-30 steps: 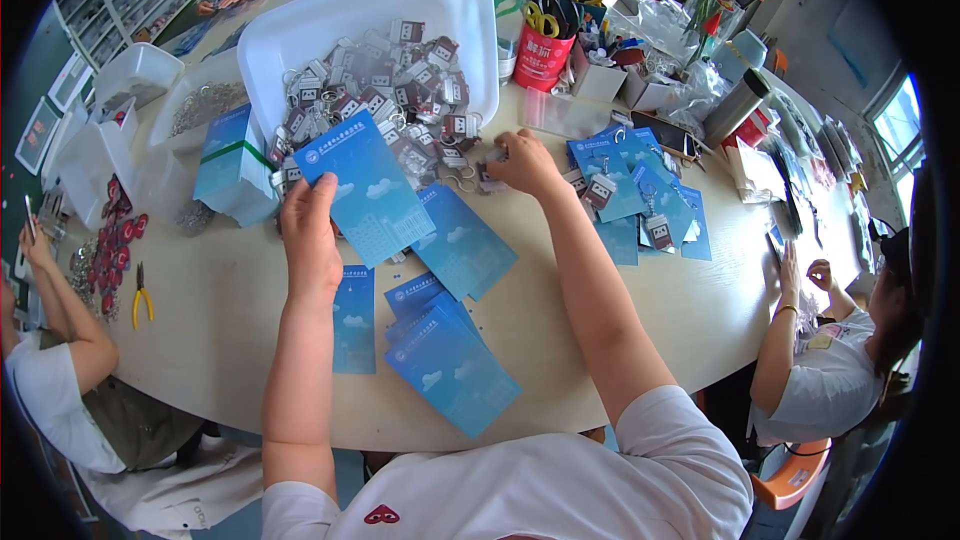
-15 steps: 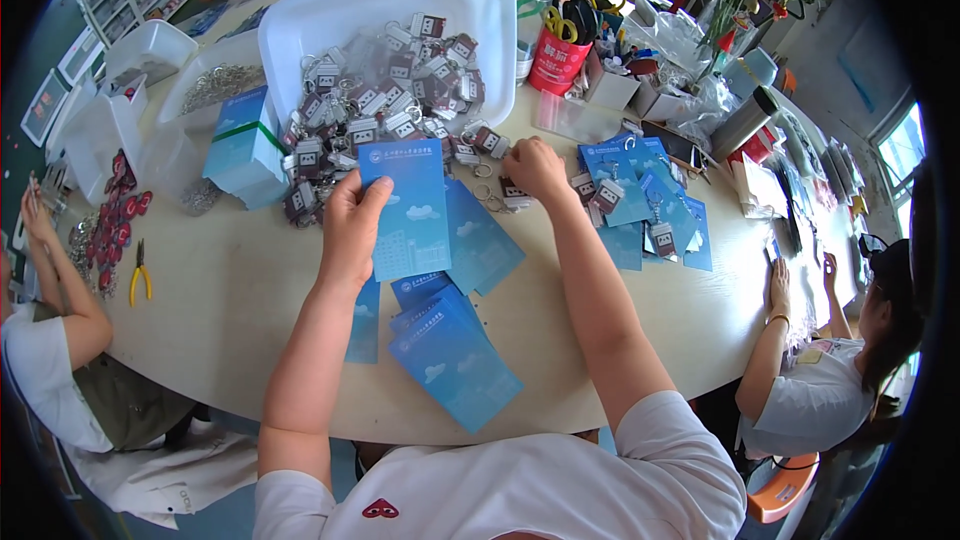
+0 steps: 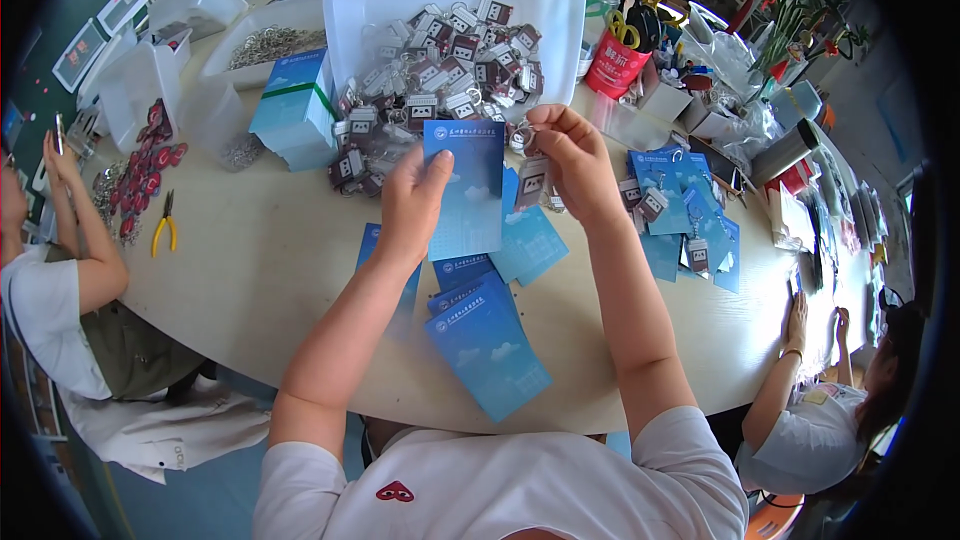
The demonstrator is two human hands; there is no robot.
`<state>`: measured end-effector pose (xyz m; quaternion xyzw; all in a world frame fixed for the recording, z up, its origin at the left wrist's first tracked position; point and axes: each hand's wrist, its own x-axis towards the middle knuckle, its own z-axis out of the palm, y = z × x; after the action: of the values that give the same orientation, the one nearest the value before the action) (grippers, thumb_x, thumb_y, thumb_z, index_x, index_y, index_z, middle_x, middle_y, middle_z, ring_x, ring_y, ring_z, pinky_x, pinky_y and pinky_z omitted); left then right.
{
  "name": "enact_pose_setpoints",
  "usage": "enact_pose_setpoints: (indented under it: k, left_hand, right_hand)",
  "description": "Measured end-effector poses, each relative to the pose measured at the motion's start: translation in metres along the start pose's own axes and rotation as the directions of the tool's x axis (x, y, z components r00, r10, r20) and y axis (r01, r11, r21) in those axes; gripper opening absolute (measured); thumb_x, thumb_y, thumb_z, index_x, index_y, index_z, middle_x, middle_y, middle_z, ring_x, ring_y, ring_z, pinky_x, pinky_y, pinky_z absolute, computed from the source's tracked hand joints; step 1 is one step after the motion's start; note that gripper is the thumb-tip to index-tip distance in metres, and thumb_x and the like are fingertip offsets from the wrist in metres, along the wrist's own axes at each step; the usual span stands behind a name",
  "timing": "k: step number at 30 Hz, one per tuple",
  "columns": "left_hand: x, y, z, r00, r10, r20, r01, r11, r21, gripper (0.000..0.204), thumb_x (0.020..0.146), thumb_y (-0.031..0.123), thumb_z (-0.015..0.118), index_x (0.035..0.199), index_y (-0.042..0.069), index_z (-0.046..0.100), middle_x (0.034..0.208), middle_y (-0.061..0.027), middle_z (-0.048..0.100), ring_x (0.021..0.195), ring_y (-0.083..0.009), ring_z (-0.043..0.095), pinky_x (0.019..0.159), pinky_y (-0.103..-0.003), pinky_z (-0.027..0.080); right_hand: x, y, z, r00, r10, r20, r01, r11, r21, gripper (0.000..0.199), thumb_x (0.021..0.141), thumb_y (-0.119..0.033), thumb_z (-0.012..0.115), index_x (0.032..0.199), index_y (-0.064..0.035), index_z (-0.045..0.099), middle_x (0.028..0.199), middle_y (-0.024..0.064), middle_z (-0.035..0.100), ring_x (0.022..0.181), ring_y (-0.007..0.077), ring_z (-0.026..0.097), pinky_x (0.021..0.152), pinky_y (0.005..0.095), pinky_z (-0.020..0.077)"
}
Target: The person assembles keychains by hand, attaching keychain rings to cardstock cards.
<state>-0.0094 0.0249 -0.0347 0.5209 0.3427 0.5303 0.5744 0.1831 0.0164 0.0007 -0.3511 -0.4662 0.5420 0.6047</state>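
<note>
A blue card (image 3: 468,195) with pale clouds stands upright in my left hand (image 3: 410,205), the thumb across its face. My right hand (image 3: 580,165) pinches a keychain (image 3: 532,185) by its metal ring, and its small box-shaped charm hangs just right of the card. Below my hands, several loose blue cards (image 3: 488,355) overlap on the table. Behind them a white tub (image 3: 355,0) holds a heap of similar keychains (image 3: 440,65), some spilling over its near side. Right of my right hand lies a pile of cards with keychains (image 3: 675,195) on them.
Left of the tub stands a banded stack of blue cards (image 3: 295,105). Yellow-handled pliers (image 3: 165,225) and red charms (image 3: 145,170) lie farther left. A red pot (image 3: 615,65) holds scissors. Other people sit around the table (image 3: 270,290), one at each side and others opposite.
My right hand has lifted a keychain off the table and brought it up beside the card. The left hand still holds the card. The whole view has shifted.
</note>
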Motion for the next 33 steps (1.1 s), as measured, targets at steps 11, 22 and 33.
enact_pose_setpoints:
  k: [11, 22, 33]
  left_hand:
    - [-0.01, -0.002, 0.014, 0.983, -0.177, 0.04, 0.18, 0.929, -0.323, 0.015, 0.082, 0.011, 0.061, 0.096, 0.007, 0.059, 0.086, 0.003, 0.059, 0.073, -0.0041, 0.052, 0.066, -0.02, 0.043]
    - [-0.012, 0.0, 0.016, 0.967, -0.217, 0.133, 0.252, 0.885, -0.392, 0.019, 0.086, 0.016, 0.056, 0.101, 0.005, 0.059, 0.091, -0.0007, 0.06, 0.082, -0.0059, 0.054, 0.073, -0.023, 0.044]
    - [-0.016, 0.003, 0.019, 0.99, -0.139, -0.026, 0.121, 0.926, -0.359, 0.018, 0.09, 0.018, 0.052, 0.097, 0.004, 0.06, 0.086, 0.001, 0.059, 0.075, -0.0038, 0.052, 0.064, -0.02, 0.043]
  right_hand:
    - [-0.013, 0.024, 0.032, 0.967, -0.255, -0.024, 0.219, 0.871, -0.44, 0.014, 0.082, -0.002, 0.058, 0.095, -0.0003, 0.062, 0.08, 0.0041, 0.061, 0.072, 0.0096, 0.054, 0.065, 0.0233, 0.0454]
    - [-0.014, 0.012, 0.029, 0.821, -0.515, 0.248, 0.481, 0.388, -0.786, 0.011, 0.077, 0.0, 0.059, 0.087, -0.003, 0.053, 0.081, 0.0105, 0.053, 0.071, 0.0284, 0.055, 0.061, 0.0349, 0.0451]
    - [-0.021, 0.013, 0.036, 0.713, -0.533, 0.456, 0.588, 0.1, -0.802, 0.019, 0.071, -0.001, 0.062, 0.088, -0.0065, 0.055, 0.086, 0.0057, 0.055, 0.067, 0.0253, 0.057, 0.056, 0.0344, 0.0472]
